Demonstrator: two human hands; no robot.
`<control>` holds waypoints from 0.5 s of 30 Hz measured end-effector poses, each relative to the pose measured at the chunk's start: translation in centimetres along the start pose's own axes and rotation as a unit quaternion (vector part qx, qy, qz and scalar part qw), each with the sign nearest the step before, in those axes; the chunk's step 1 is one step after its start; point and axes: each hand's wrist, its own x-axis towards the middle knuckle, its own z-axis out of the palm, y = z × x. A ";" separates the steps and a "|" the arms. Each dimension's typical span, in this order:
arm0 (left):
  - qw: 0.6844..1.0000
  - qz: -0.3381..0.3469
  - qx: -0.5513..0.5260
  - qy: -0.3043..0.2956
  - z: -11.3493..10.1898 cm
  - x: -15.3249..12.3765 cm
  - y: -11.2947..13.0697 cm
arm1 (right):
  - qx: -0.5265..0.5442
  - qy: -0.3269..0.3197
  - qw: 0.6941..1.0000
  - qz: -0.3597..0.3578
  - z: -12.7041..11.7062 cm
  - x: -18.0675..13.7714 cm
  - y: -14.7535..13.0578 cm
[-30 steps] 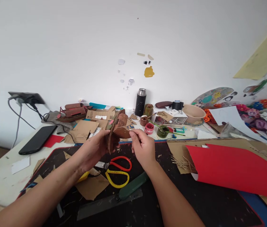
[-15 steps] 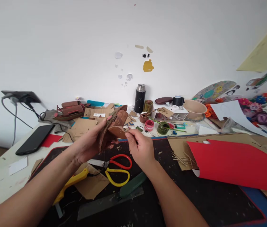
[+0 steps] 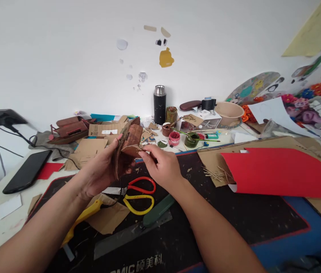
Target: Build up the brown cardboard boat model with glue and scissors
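My left hand (image 3: 100, 168) is wrapped around a brown-painted cardboard model (image 3: 133, 137), holding it tilted above the black mat. At the model's right side, my right hand (image 3: 163, 165) pinches with thumb and forefinger at the edge of a brown flap; whether a small separate piece sits between the fingertips I cannot make out. Below the hands lie scissors (image 3: 139, 204) with one red and one yellow handle. Near them are a green-handled cutter (image 3: 158, 211) and a yellow glue gun (image 3: 82, 220), the latter partly behind my left forearm.
Open paint jars (image 3: 174, 138) and a black thermos (image 3: 159, 104) stand behind the mat. At the right, red paper (image 3: 280, 172) lies over cardboard beside several thin sticks (image 3: 219, 173). A phone (image 3: 27, 171) and another brown model (image 3: 71, 130) are at the left.
The camera view has tilted down and turned slightly right, so the scene sits higher and further left. Both hands keep their places on the brown model.
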 end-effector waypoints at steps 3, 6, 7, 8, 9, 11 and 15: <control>1.000 -0.012 -0.012 -0.013 -0.4 0.2 -0.2 | -0.005 -0.009 1.000 -0.002 0.0 0.1 0.0; 1.000 -0.009 -0.017 -0.025 -1.0 0.4 -0.4 | 0.000 -0.003 1.000 0.010 0.0 0.2 0.0; 0.999 -0.005 -0.015 -0.031 -1.1 0.4 -0.5 | 0.005 -0.001 1.000 0.014 0.0 0.2 -0.1; 0.999 -0.003 -0.013 -0.036 -1.2 0.4 -0.5 | 0.011 0.000 1.000 0.018 0.0 0.2 -0.2; 0.999 -0.003 -0.010 -0.040 -1.2 0.3 -0.5 | 0.016 -0.001 1.000 0.022 0.0 0.2 -0.3; 0.999 -0.009 -0.008 -0.036 -1.0 0.0 -0.4 | 0.024 -0.006 0.999 0.030 -0.1 0.2 -0.5; 1.000 -0.016 -0.003 0.008 0.1 -0.6 0.0 | 0.028 -0.017 0.999 0.038 -0.3 0.3 -0.8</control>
